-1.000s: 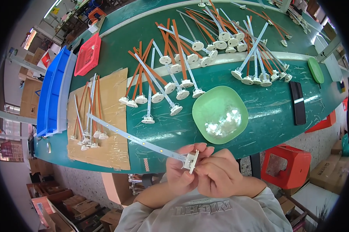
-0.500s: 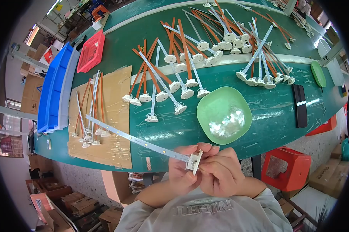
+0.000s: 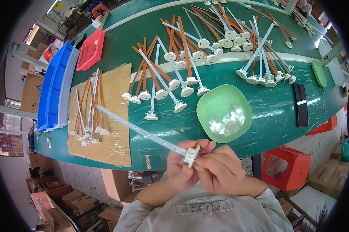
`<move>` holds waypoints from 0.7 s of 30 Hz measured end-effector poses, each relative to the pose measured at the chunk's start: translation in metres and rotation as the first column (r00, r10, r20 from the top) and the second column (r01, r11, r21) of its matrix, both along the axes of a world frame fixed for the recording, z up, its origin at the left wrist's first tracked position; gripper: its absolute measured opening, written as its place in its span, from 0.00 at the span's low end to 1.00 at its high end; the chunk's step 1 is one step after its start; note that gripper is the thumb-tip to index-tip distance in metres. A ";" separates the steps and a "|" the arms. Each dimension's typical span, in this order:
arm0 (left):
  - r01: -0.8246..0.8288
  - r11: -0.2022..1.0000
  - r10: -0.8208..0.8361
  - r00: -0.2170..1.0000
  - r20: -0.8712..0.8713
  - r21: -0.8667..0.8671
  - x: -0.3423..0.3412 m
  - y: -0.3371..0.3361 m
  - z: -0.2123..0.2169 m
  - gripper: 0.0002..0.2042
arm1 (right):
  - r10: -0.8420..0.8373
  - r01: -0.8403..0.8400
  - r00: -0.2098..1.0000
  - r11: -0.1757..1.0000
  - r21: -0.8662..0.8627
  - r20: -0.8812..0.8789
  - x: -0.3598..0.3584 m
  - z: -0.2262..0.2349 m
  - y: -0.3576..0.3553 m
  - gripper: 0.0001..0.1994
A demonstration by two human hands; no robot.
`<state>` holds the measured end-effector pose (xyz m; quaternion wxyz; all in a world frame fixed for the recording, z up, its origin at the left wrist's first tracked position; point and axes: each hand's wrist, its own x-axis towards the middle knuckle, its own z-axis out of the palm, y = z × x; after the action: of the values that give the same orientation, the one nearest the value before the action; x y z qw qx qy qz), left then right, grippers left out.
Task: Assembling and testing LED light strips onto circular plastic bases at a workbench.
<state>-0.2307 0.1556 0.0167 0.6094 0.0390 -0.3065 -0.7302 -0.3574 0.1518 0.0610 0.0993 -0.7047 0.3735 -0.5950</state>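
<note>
An LED strip (image 3: 143, 133) with a white round base (image 3: 191, 156) is held in front of my chest, at the table's near edge. My left hand (image 3: 179, 170) grips the base where the strip joins it, and the strip points up and to the left. Against the base's right side press the fingers of my right hand (image 3: 221, 170); whether they hold a small part is hidden. Just beyond the hands stands a green square bowl (image 3: 205, 112) with small clear, shiny pieces (image 3: 228, 123) in it.
Several finished-looking strips with white bases (image 3: 179, 106) lie across the green table (image 3: 155, 147). A cardboard sheet (image 3: 114, 127) at left carries more strips (image 3: 86, 137). Also there: a blue tray (image 3: 52, 91), red basket (image 3: 91, 50), phone (image 3: 301, 108), small green dish (image 3: 318, 73) and red stool (image 3: 286, 168).
The strip's base has turned and tilted in my fingers, with its far end swinging slightly up and right. Both hands keep their hold near the same spot.
</note>
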 end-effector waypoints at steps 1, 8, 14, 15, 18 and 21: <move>0.017 1.000 -0.016 1.000 -0.014 0.026 0.000 -0.002 0.000 0.26 | 0.001 -0.001 1.000 1.000 -0.004 0.000 -0.002 -0.001 -0.001 0.09; -0.086 0.996 0.086 0.986 0.145 -0.008 0.011 0.002 0.000 0.25 | 0.062 -0.059 0.997 0.996 0.074 -0.044 -0.001 0.002 0.000 0.09; -0.063 0.998 0.031 0.721 0.692 0.021 0.062 -0.014 0.024 0.25 | 0.167 -0.163 0.973 0.986 0.037 -0.157 -0.003 -0.008 -0.006 0.08; -0.187 0.976 0.202 0.560 0.804 -0.114 0.081 -0.021 0.025 0.22 | 0.171 -0.167 0.974 0.985 0.037 -0.151 -0.006 -0.009 -0.006 0.08; -0.348 0.800 0.403 -0.293 0.867 -0.490 0.153 -0.042 0.059 0.16 | 0.163 -0.158 0.972 0.987 0.043 -0.170 -0.028 -0.017 -0.007 0.09; -0.361 0.687 0.310 -0.639 0.704 -0.630 0.248 -0.050 0.061 0.14 | 0.120 -0.110 0.975 0.992 0.066 -0.185 -0.048 -0.022 -0.008 0.07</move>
<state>0.0172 0.1060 0.0778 0.2970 0.7419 -0.5996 -0.0425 -0.4051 0.1435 0.0386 0.1172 -0.7752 0.3561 -0.5084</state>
